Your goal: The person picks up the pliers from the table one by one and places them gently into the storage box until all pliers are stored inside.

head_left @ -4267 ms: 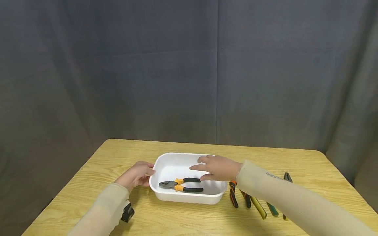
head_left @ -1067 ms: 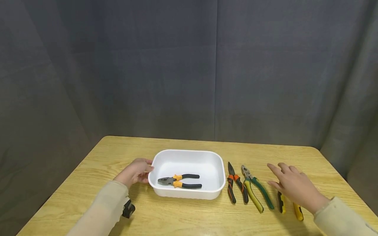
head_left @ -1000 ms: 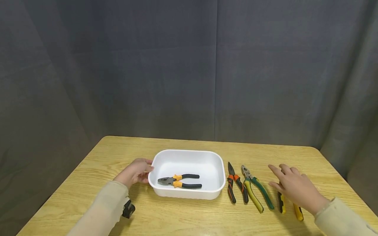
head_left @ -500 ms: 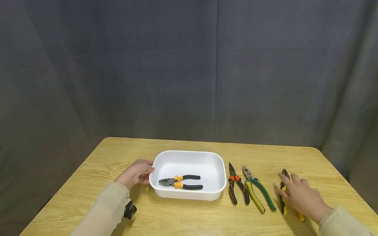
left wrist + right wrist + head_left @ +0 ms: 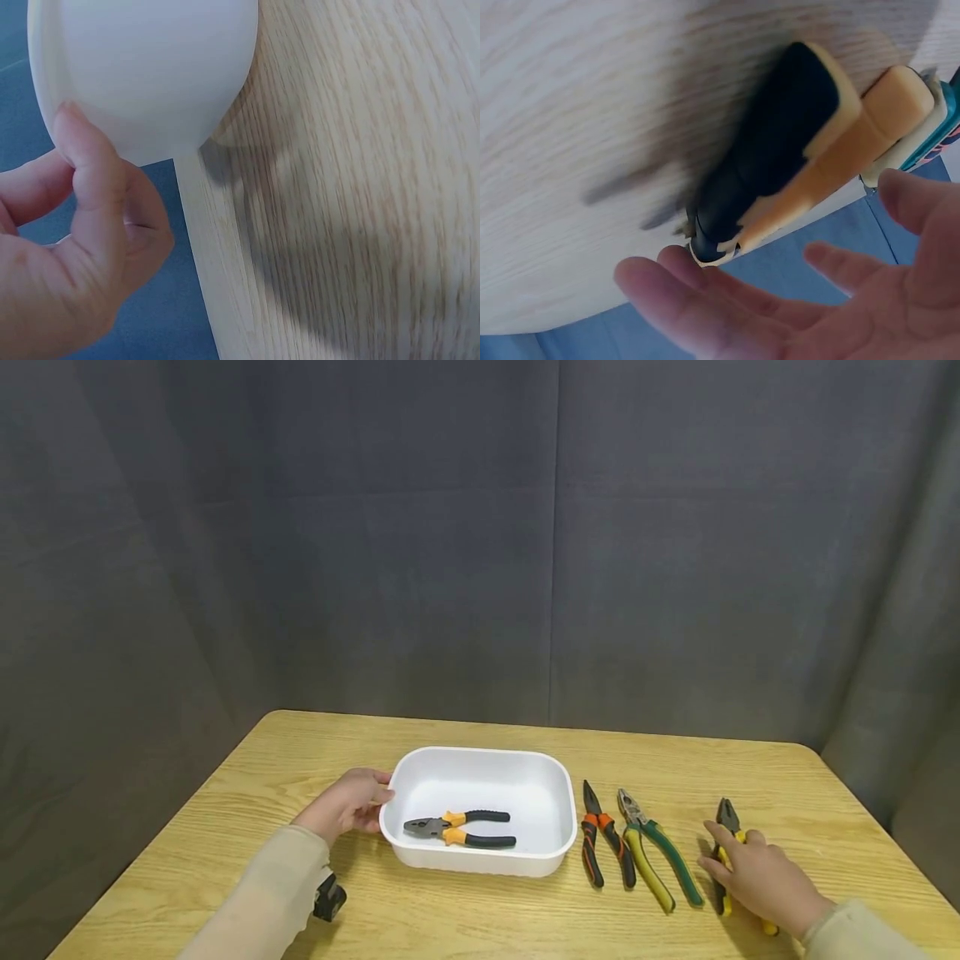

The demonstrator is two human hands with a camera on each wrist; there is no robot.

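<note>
Since a few seconds ago our right hand [image 5: 757, 881] has left the tray [image 5: 557, 843], crossed over the row of pliers and come down on the yellow pliers [image 5: 725, 827] at the far right end, where it now lies over the handles. From the right wrist view the fingers [image 5: 705, 300] look loosely spread beside a black-and-yellow handle [image 5: 780, 142], and we cannot tell whether they have closed round it yet; our judgement is that this pair is the one being reached for, with the grasp not yet made. Our left hand [image 5: 347, 802] has not shifted: its fingers rest curled against the tray's left end, the thumb [image 5: 90, 157] pressed on the white wall. Inside the tray lie the orange-and-black pliers [image 5: 459, 828], flat, nose to the left. Between tray and right hand, the red pliers [image 5: 602, 847] and green pliers [image 5: 654, 852] lie side by side on the table [image 5: 480, 918], untouched, noses pointing away from us. That table is pale wood with rounded corners, and a grey curtain [image 5: 480, 543] hangs behind it across the whole room.
</note>
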